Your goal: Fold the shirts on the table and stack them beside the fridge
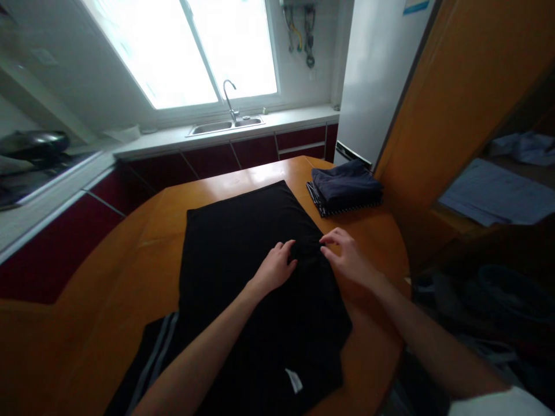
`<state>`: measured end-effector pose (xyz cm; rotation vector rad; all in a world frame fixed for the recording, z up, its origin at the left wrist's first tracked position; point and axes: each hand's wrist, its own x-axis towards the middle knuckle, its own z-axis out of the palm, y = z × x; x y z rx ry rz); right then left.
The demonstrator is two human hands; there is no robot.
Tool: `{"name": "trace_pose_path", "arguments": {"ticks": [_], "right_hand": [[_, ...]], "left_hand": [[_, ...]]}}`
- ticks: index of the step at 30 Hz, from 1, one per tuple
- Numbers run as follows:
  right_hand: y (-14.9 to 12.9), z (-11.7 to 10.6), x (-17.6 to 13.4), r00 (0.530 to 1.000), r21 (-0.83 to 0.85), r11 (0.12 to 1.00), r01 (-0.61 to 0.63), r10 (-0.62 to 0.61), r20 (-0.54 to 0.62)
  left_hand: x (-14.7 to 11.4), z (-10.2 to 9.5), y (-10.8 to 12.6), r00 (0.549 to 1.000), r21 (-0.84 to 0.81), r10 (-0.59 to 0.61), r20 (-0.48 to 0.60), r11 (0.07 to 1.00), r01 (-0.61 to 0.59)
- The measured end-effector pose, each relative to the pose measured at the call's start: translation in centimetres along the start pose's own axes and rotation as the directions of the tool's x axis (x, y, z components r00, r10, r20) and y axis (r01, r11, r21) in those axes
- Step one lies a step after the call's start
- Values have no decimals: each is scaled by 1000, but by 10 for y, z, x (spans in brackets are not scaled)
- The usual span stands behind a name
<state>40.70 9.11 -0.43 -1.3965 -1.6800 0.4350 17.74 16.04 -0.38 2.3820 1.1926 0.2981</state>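
A black T-shirt [234, 248] is spread over the wooden table, with grey stripes on the sleeve at lower left and a white label [293, 381] near the bottom. Toward the shirt's right side, my left hand [277, 266] has its fingers and thumb curled on a small raised bit of the cloth. My right hand [344, 254] pinches the shirt's right edge between thumb and fingertips. Between the two hands the fabric is slightly wrinkled.
A stack of folded dark clothes [347, 188] sits at the table's far right. The rounded wooden table [143, 254] stands before a counter with a sink [212, 127] and faucet. A fridge [368, 75] and an orange wooden panel [455, 86] rise on the right.
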Motion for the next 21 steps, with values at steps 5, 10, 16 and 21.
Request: {"name": "trace_pose_path", "arguments": {"ticks": [5,10,16,21], "right_hand": [[-36,3,-83,996,-123,992,-31,41,75],[-23,13,-116,992,-233,968,-93,109,58],[-9,5,-124,983,-211,963,-166,145,-112],[-1,5,-138,985,-209,964,-166,154,-74]], "left_hand": [[-13,-12,2,915,84,293,276,941,-327],[-14,-12,7,856,148,355,376,889,-433],[-9,5,5,898,313,359,253,848,-428],[-13,-1,1,851,341,499,164,781,-524]]}}
